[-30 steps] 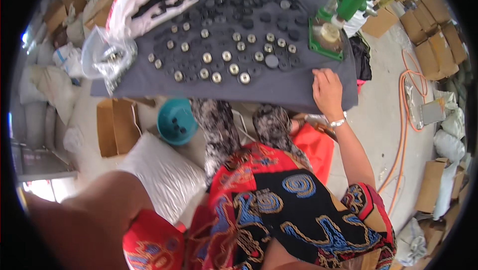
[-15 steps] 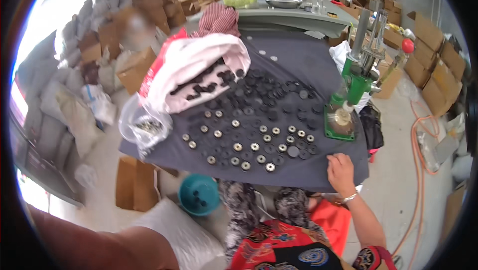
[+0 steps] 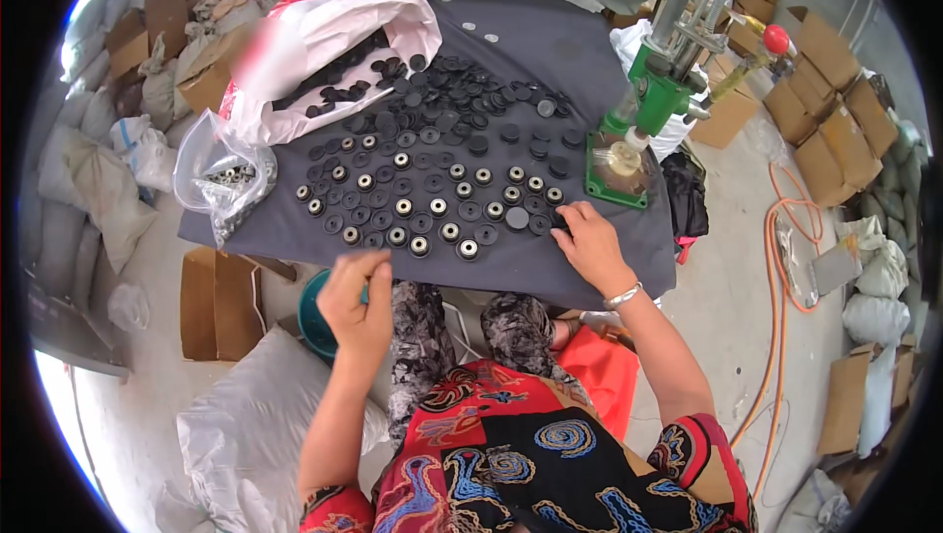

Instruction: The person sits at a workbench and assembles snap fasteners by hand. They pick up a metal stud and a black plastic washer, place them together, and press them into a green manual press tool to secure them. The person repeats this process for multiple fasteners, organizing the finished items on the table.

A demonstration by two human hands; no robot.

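My left hand (image 3: 356, 299), in front of the cloth's near edge, has its fingers curled in toward the thumb; anything inside them is hidden. At the right end of the rows, my right hand (image 3: 591, 246) pinches a small black cap (image 3: 559, 222) between thumb and fingers. Black round caps lie in rows on the dark cloth (image 3: 511, 273), several bearing silvery metal rings (image 3: 438, 207). Behind them is a heap of loose black caps (image 3: 462, 91), spilling from a white and red sack (image 3: 339, 37). Left of the rows, a clear plastic bag (image 3: 231, 179) contains small metal parts.
A green hand press (image 3: 629, 130) with a red knob stands at the table's right. Below the left edge are a cardboard box (image 3: 218, 305), a teal bucket (image 3: 314, 315) and a large white sack (image 3: 246, 415). An orange hose (image 3: 771, 336) runs along the right floor.
My left hand has come into view from the lower left, up to the table's front edge. My right hand has moved from the bare cloth to a cap. The view has tilted down.
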